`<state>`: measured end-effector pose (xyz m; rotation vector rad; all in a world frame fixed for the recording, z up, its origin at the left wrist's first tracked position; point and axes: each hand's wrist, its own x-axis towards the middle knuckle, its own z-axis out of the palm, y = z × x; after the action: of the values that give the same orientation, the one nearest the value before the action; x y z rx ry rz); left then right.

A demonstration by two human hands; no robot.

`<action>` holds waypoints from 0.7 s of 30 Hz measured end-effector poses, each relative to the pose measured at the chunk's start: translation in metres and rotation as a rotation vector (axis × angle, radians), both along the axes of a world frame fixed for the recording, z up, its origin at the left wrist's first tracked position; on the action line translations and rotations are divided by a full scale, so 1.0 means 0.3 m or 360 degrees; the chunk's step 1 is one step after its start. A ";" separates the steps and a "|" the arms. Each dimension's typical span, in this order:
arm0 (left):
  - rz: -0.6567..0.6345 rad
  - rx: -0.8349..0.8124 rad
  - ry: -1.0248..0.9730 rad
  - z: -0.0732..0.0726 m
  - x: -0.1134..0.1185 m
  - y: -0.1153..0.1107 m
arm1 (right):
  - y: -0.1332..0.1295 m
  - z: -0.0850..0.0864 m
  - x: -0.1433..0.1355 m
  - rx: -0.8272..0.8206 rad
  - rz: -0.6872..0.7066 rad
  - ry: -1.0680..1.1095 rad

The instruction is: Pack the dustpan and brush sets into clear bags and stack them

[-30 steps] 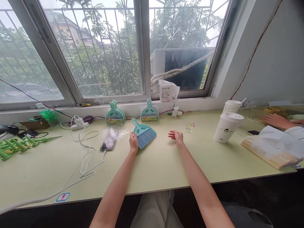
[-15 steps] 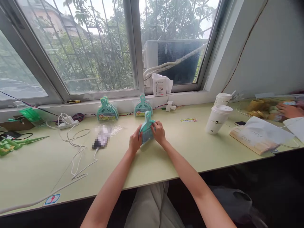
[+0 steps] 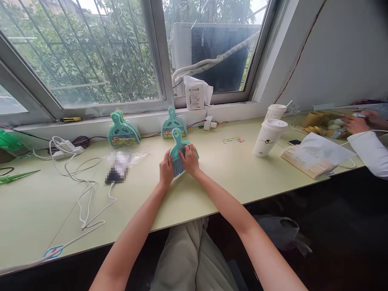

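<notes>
A teal brush and dustpan set (image 3: 178, 150) stands upright near the middle of the table, handle up and grey bristles down. My left hand (image 3: 166, 167) grips its left edge. The fingers of my right hand (image 3: 190, 160) press on its front at the right, covering part of the brush. Behind it, a similar wrapped set (image 3: 173, 124) leans against the sill. Several more wrapped sets (image 3: 123, 129) stand together farther left. A flat printed label card (image 3: 233, 140) lies to the right of my hands.
White cups (image 3: 269, 137) and a tissue pack (image 3: 309, 161) stand to the right. White cables (image 3: 87, 194) and a blurred-out object (image 3: 117, 167) lie left. At far right, another person's hand (image 3: 357, 122) is near yellow-brown items. A power strip (image 3: 68, 152) is at back left.
The view has shifted right and down. My right hand has moved further over the front of the brush set, and the dustpan's right edge now shows beyond its fingers.
</notes>
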<state>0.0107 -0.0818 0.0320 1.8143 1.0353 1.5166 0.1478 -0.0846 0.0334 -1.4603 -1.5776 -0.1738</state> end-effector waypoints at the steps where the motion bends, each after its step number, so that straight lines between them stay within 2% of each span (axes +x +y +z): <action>1: -0.0047 0.0039 0.0003 0.002 0.003 -0.001 | 0.002 0.000 0.001 -0.0003 -0.0019 0.0051; 3: -0.0138 0.0040 -0.0004 0.006 0.003 0.012 | 0.002 0.008 0.012 0.0013 -0.0010 0.0123; 5: -0.0094 -0.0019 0.0051 0.004 -0.012 0.043 | -0.005 0.029 0.028 0.0061 0.0021 0.0226; 8: 0.0195 -0.0065 0.0216 -0.009 -0.062 0.103 | -0.023 0.079 0.060 0.0122 -0.0037 0.0374; 11: 0.0460 -0.0122 0.0334 -0.022 -0.118 0.146 | -0.027 0.108 0.114 0.0025 -0.0237 0.0182; 13: 0.0578 -0.0233 0.0472 -0.029 -0.146 0.163 | -0.016 0.091 0.167 -0.0173 -0.0422 -0.0069; 17: 0.0694 -0.0515 0.0822 -0.045 -0.175 0.183 | 0.014 -0.005 0.280 -0.0656 -0.0686 -0.0410; 19: 0.0713 -0.0584 0.0892 -0.050 -0.180 0.190 | 0.020 -0.040 0.320 -0.0802 -0.0763 -0.0459; 21: 0.0737 -0.0555 0.0888 -0.052 -0.181 0.193 | 0.020 -0.049 0.342 -0.0846 -0.0828 -0.0469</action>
<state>-0.0436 -0.0239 0.0165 1.8547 1.9615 0.9639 0.2504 -0.0786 0.0188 -2.3431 -1.5018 -0.2952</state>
